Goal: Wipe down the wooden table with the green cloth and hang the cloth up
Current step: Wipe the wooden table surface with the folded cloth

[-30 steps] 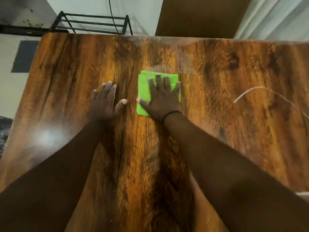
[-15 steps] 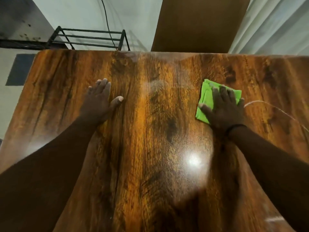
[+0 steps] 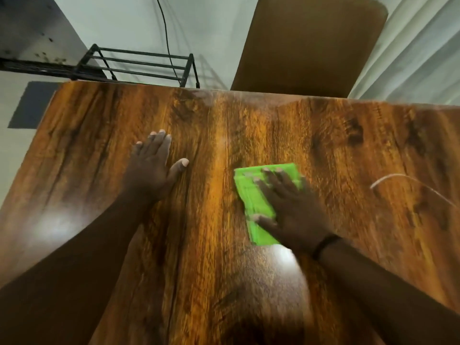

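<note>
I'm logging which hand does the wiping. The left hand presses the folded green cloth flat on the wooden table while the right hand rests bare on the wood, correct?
Not quite: the hands are swapped. In the head view the right hand presses the folded green cloth flat on the wooden table, while the left hand rests bare on the wood.

A black metal rack with thin bars stands on the floor by the pale wall. A black cable hangs down the wall and goes behind the rack. A big brown board leans next to it. Light curtains hang at the right. A dark gray mat lies on the floor at the left. A thin white wire curves at the right side.
</note>
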